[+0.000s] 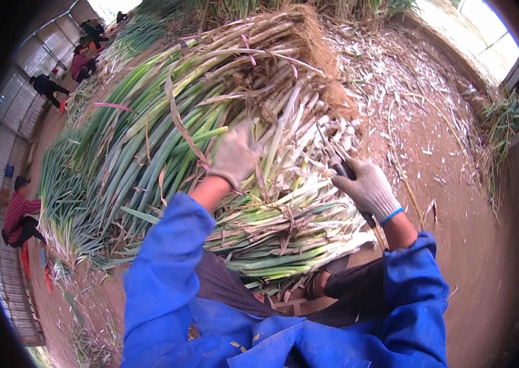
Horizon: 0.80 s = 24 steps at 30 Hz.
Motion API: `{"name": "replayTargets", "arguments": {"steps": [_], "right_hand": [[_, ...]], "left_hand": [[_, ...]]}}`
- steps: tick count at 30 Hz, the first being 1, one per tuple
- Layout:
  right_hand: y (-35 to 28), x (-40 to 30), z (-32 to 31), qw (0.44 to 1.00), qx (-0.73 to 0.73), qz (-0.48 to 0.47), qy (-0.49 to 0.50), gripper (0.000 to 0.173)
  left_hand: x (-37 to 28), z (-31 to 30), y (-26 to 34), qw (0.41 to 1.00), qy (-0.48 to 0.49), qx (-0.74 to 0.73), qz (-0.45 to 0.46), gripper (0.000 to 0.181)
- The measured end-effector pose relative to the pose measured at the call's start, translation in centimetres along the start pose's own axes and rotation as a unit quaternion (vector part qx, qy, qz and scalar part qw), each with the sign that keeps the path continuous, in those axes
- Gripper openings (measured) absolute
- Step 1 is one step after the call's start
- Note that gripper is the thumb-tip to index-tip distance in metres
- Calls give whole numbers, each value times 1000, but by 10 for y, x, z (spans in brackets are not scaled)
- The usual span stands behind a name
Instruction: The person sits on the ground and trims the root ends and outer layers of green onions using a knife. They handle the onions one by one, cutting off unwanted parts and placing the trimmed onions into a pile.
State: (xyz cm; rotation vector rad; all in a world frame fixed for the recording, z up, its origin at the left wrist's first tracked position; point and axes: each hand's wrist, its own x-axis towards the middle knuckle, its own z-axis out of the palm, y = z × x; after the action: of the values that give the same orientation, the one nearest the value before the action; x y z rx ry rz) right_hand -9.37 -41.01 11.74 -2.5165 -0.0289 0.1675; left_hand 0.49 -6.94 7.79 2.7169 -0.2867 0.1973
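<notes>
A large heap of long green onions (149,133) lies before me, green leaves to the left and brown roots to the right. My left hand (236,154), in a pale knitted glove, is blurred over the middle of the heap; whether it grips a stalk is unclear. My right hand (365,186), in a similar glove with a blue cuff, is closed on a dark-handled tool (344,170) at the white stalk ends. The tool's type cannot be made out. Paler stalks with white ends (333,221) lie below my hands, close to my legs.
Peel scraps (393,78) litter the dirt floor at the right. A thin hose or cord (402,170) runs beside my right hand. More onions (66,221) lie at the left, where a person in a checked shirt (22,209) sits. Several people are farther back.
</notes>
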Motion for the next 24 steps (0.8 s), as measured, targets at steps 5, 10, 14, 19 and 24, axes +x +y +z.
{"name": "replayTargets", "arguments": {"steps": [5,10,14,19,24], "right_hand": [[-6,6,0,1000,1,-19,-5,56],[-32,4,-6,999,7,-8,-33,50],[-32,5,5,998,-2,-52,-29,51],[-34,9,11,997,-15,-52,-55,54],[-34,10,13,996,-28,-36,-71,56]], "left_hand": [[102,-95,-50,947,200,250,11,80],[177,-141,-107,973,1,216,-80,132],[206,-146,-139,978,-75,193,-6,148],[236,-132,-163,988,-103,111,29,134],[249,-138,-150,984,-139,110,0,143]]}}
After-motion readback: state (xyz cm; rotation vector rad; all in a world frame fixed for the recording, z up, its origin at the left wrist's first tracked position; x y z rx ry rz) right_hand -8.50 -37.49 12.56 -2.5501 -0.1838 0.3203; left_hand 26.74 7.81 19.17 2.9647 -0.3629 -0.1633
